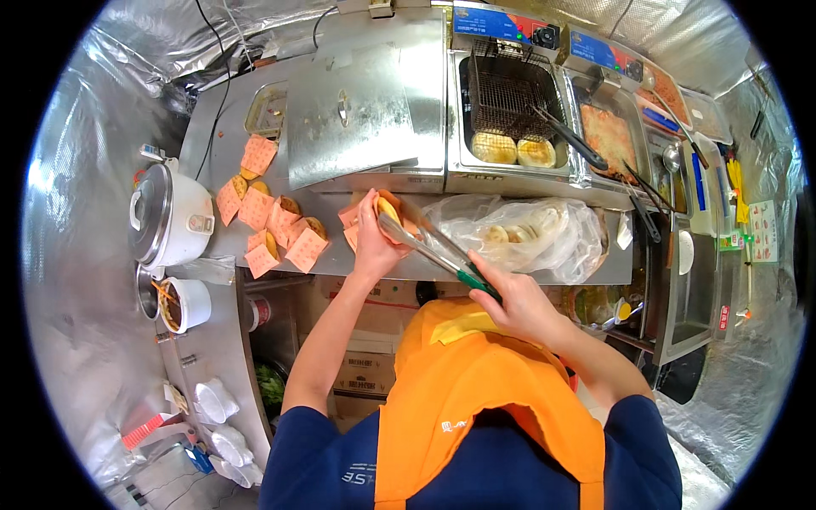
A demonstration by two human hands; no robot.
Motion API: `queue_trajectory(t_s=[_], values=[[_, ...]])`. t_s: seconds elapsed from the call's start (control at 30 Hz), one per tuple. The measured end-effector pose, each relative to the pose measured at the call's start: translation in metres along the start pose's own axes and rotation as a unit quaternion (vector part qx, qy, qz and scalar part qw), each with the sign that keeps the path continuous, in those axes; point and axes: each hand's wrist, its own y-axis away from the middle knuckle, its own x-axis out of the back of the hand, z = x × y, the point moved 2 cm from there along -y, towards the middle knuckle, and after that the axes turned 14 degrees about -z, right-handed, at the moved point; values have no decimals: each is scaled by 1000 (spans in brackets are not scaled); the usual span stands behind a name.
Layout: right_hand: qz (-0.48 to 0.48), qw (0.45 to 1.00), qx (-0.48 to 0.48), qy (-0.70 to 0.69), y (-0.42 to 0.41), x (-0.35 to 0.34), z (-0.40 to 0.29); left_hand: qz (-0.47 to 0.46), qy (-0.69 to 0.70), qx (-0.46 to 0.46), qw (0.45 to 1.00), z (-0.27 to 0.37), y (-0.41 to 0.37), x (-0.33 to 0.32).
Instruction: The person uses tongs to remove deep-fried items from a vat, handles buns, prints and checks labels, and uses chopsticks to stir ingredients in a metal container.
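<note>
Near the middle of the steel counter, my left hand (373, 245) holds a round flatbread (387, 209) in a pink paper wrapper. My right hand (510, 293) grips metal tongs (440, 258) with green handles; their jaws reach to the flatbread, one of them blurred. Just behind my left hand more pink paper (349, 218) shows, partly hidden. Several flatbreads in pink paper (256, 207) lie in a group to the left. On the right, a clear plastic bag (561, 245) holds several pale round breads (510, 233).
Behind stands a fryer (452, 146) with a wire basket (510, 95) and two round breads (494, 148). A tray of browned food (609, 137), black-handled tongs (577, 143) and a ladle (671, 158) are at right. A rice cooker (191, 213) and a white tub (194, 305) stand at left.
</note>
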Motion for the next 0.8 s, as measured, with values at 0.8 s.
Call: queue_trajectory(t_s=[0.8], values=[[-213,970,-115,10,-5,10,10,-197,-166,-243,935,-20,50,-5]])
